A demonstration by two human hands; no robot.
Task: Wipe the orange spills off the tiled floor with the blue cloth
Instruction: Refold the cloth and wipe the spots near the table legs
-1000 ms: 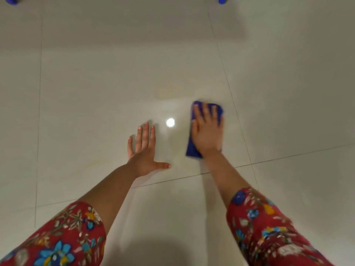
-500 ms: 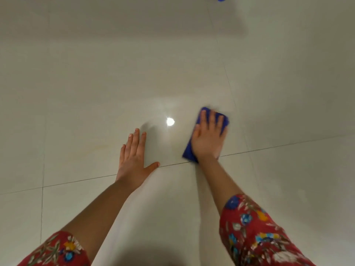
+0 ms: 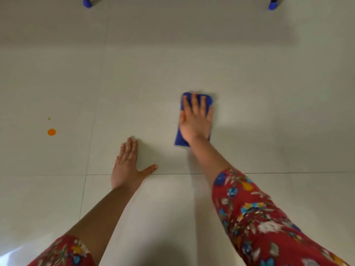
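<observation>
My right hand [image 3: 196,120] lies flat, palm down, on the folded blue cloth [image 3: 179,140] and presses it against the pale tiled floor [image 3: 269,112]. The cloth shows above my fingertips and below my wrist; its middle is hidden under the hand. My left hand [image 3: 128,166] rests flat on the floor with the thumb spread along a grout line, holding nothing. A round orange spill [image 3: 51,132] sits on the tile far to the left, with a tiny orange speck [image 3: 49,118] just above it. No orange shows around the cloth.
Two blue furniture feet stand at the top edge, one at the left [image 3: 87,2] and one at the right [image 3: 272,5]. A shadow band crosses the floor below them. Grout lines run across below my hands and vertically left of my left hand.
The view has shifted, and the orange spill at the left has come into sight. My right hand has pushed the cloth forward, away from me. The bright light reflection between my hands is gone.
</observation>
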